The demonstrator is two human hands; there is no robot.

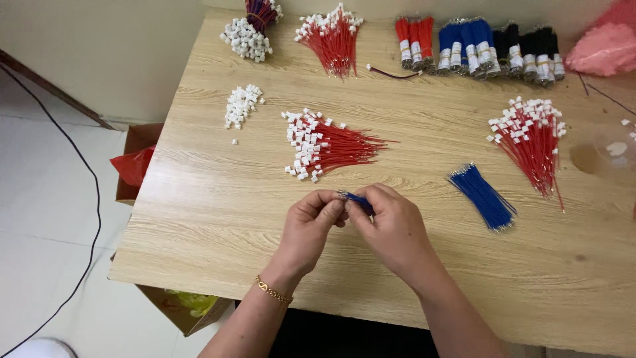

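A pale wood-grain tabletop (pixel 218 219) is seen from above, with a white tiled floor (pixel 46 199) to its left, across which a black cable (pixel 97 199) is trailed. Cardboard boxes (pixel 136 142) are tucked under the left edge of the tabletop, one with red plastic in it. A pink bag (pixel 606 46) is set at the far right corner.

Along the far edge, a row of bundled wire coils (pixel 480 46) in red, blue and black is laid, each bound with a white band. Left of that row, a fan of red wires with white connectors (pixel 331 40) is spread, and a dark purple bundle with white connectors (pixel 250 30) is placed at the far left. A second fan of red wires (pixel 533 142) lies at the right, and a third red fan (pixel 324 144) lies in the middle, just beyond the hands. A bundle of loose blue wires (pixel 483 197) is laid to the right of the hands. A small heap of loose white connectors (pixel 240 105) is gathered at the left.

Over the near middle of the tabletop, the left hand (pixel 310 229) and the right hand (pixel 392 229) are brought together. A short blue wire (pixel 360 200) is pinched between the fingertips of both, each grip closed tight on it, its metal end shown between the two thumbs. A gold bracelet (pixel 273 290) is worn on the left wrist.
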